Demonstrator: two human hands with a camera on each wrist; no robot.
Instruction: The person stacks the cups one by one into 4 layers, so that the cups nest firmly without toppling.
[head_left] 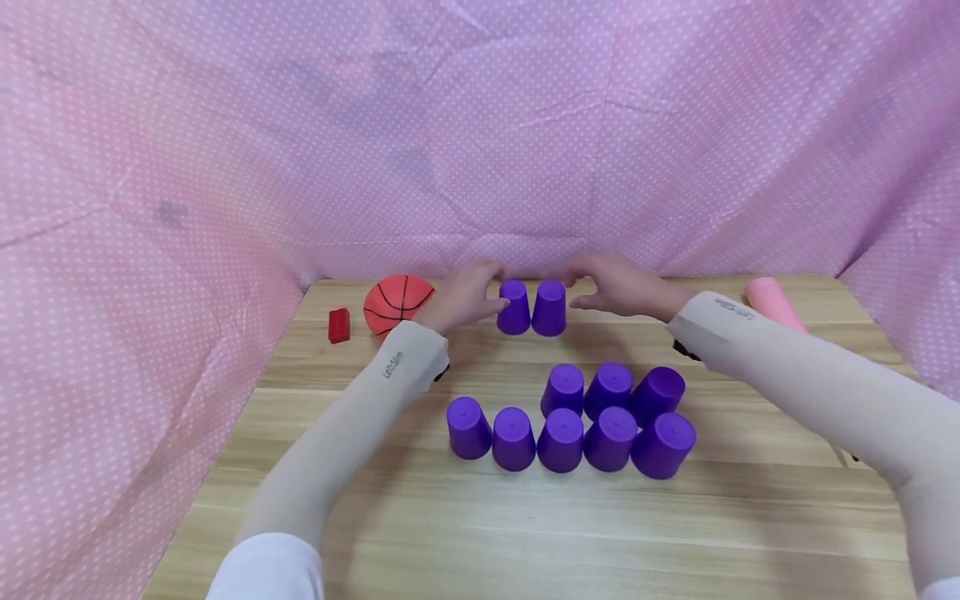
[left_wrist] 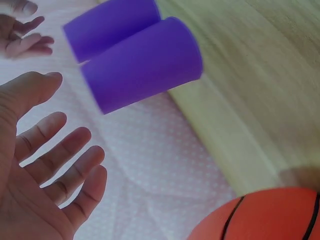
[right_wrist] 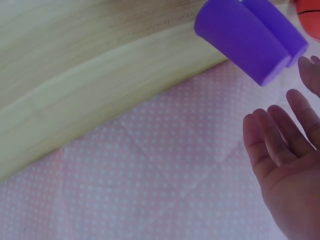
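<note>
Two purple cups stand upside down side by side near the table's back edge, a left one point(head_left: 513, 308) and a right one point(head_left: 550, 309). On their left is my left hand point(head_left: 467, 296), its thumb overlapping the left cup in the head view. The left wrist view shows this hand point(left_wrist: 47, 165) apart from the cups, fingers spread and loosely bent. My right hand point(head_left: 618, 286) is on the other side, palm toward the cups. A gap separates its fingers from them in the right wrist view, where the hand point(right_wrist: 290, 160) holds nothing.
Closer to me are three upturned purple cups point(head_left: 609, 390) behind a front row of several more point(head_left: 561, 440). A toy basketball point(head_left: 397, 304) and a red block point(head_left: 339, 325) lie at left. At back right lies a pink cylinder point(head_left: 774, 304). Dotted pink cloth point(head_left: 465, 150) hangs behind the table.
</note>
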